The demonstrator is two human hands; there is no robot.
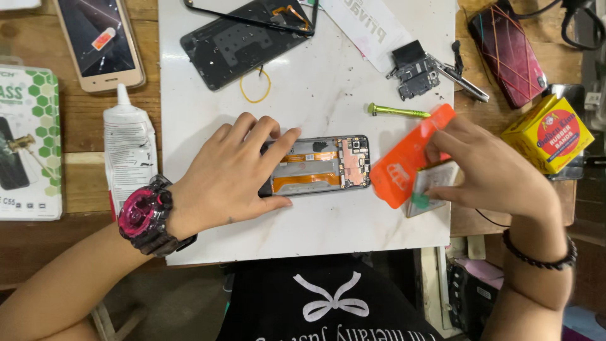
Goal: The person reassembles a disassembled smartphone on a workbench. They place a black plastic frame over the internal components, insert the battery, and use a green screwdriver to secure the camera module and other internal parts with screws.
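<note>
An opened phone body with orange flex cables and a bare circuit board lies on the white board. My left hand, with a pink and black watch on the wrist, rests over the phone's left end and holds it down. My right hand is just right of the phone and grips a flat grey battery together with an orange plastic pry card, the card slanted against the battery.
On the white board lie a green-handled screwdriver, a black phone back cover, a yellow rubber band and metal tweezers. A glue tube, a gold phone, a red phone and a yellow box lie on the wooden bench.
</note>
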